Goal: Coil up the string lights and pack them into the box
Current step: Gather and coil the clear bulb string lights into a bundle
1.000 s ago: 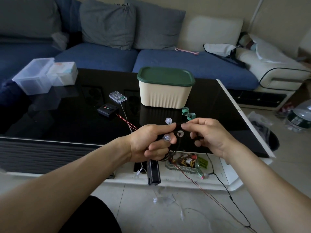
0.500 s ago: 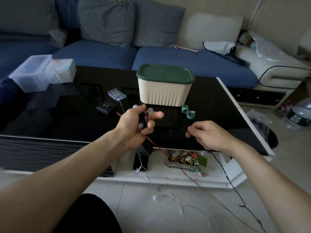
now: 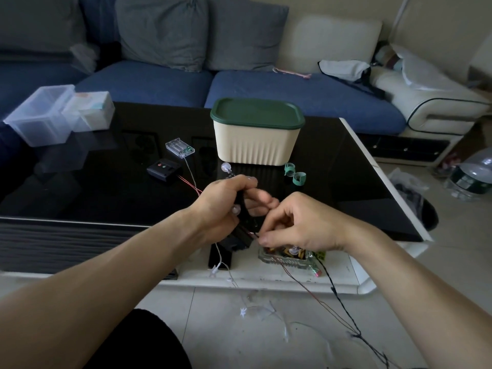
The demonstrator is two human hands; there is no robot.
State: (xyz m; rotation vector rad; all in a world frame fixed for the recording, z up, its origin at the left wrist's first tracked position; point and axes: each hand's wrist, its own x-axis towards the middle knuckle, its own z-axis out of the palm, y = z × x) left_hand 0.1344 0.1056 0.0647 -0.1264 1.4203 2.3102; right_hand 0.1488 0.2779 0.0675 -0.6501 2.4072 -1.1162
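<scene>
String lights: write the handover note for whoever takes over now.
Left hand: grips the coil of string lights above the table's near edge.
Right hand: pinches the wire just beside the coil.
Box: on the table, green lid on.
Done: a few loops wound, some bulbs gathered.
Left: the loose wire trailing on the floor must be coiled, the lid taken off, the coil packed in.

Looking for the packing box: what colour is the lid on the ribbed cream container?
Dark green lid, clearest in the head view.
</scene>
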